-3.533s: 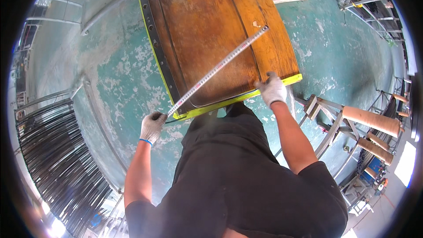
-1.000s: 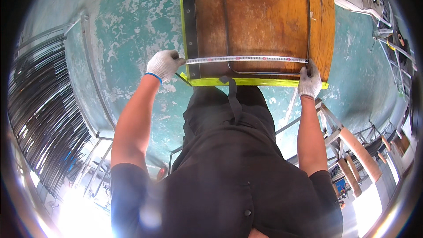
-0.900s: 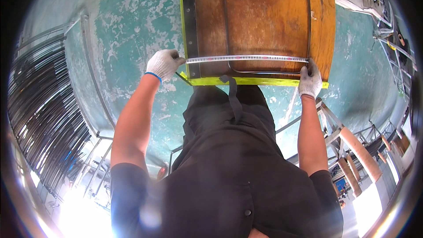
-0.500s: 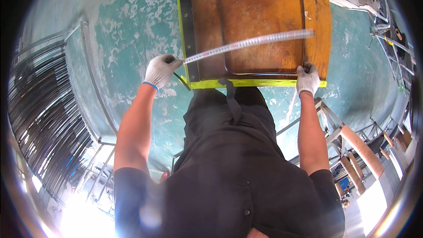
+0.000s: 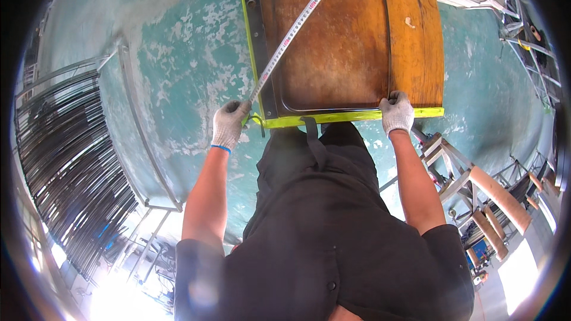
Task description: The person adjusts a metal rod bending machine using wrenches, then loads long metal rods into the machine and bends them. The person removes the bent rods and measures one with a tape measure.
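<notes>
My left hand (image 5: 231, 123), in a whitish work glove, is closed on the lower end of a tape measure (image 5: 295, 25). Its white marked blade slants up and to the right across the brown wooden tabletop (image 5: 333, 41). At the table's near edge my right hand (image 5: 397, 112), gloved too, pinches a corner of a thin dark bent rod (image 5: 385, 30). This rod lies on the wood in a U shape, its rounded bend toward me and one side running away from my right hand. The far end of the blade is out of view.
Bright yellow edging (image 5: 351, 116) runs along the table's near and left sides, beside a dark metal strip with holes (image 5: 260, 41). A rack of many dark rods (image 5: 71, 166) stands at left. Cardboard tubes (image 5: 498, 196) and frames are at lower right. The green floor (image 5: 184, 77) is worn.
The tape measure blade has swung from nearly level to a steep slant. The bent rod has shifted left on the tabletop with my right hand. My left hand has dropped slightly toward me.
</notes>
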A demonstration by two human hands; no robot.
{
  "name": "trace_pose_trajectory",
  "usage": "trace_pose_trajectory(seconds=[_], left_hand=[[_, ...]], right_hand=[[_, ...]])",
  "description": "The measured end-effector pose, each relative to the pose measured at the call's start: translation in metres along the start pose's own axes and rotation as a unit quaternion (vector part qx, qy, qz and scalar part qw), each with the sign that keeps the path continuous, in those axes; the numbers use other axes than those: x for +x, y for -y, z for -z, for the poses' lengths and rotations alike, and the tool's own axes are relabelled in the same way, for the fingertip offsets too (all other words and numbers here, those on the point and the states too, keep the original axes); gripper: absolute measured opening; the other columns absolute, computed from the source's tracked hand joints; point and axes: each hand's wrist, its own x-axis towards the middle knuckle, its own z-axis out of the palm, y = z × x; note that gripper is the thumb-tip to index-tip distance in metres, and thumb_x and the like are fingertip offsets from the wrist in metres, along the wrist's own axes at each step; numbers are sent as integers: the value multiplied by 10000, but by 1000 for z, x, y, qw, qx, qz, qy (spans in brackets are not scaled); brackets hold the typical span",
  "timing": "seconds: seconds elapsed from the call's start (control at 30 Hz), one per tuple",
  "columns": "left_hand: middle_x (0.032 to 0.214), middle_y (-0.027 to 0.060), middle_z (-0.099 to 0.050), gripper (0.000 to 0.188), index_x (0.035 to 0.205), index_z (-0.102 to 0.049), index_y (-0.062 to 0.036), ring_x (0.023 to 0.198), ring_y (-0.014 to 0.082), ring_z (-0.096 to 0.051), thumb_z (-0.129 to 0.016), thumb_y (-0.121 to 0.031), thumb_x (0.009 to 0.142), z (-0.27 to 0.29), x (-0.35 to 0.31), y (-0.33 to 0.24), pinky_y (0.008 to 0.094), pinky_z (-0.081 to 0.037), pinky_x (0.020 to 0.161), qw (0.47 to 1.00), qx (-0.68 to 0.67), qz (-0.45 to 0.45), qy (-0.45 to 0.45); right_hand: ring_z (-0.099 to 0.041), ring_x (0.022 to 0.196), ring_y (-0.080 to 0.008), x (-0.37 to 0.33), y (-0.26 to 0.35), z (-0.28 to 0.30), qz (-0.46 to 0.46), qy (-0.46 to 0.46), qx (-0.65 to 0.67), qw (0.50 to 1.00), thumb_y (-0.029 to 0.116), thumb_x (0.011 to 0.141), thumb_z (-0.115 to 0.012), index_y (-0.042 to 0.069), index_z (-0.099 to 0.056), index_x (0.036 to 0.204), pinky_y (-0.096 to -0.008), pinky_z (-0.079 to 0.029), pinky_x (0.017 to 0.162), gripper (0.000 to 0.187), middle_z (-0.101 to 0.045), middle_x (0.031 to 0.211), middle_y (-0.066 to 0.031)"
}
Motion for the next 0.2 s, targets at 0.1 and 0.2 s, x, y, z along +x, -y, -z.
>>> trace_pose_trajectory(seconds=[0.1,0.2], left_hand=[[964,82,-774,471,1137,-786,52,844,142,-709,-812,-395,992,-1,-2,16,318,-597,692,999,-41,-4,7],[981,86,-778,469,1159,-786,41,863,144,-704,-820,-395,987,3,2,31,340,-605,796,1000,-18,12,13]], right_hand=[[-775,1017,-399,-3,13,10,-17,24,7,1000,279,871,-758,65,-776,1137,-490,-598,939,342,-802,1038,-201],[-757,1124,-407,-10,13,8,7,5,-8,1000,301,918,-721,72,-773,1198,-509,-585,991,365,-789,1185,-229]])
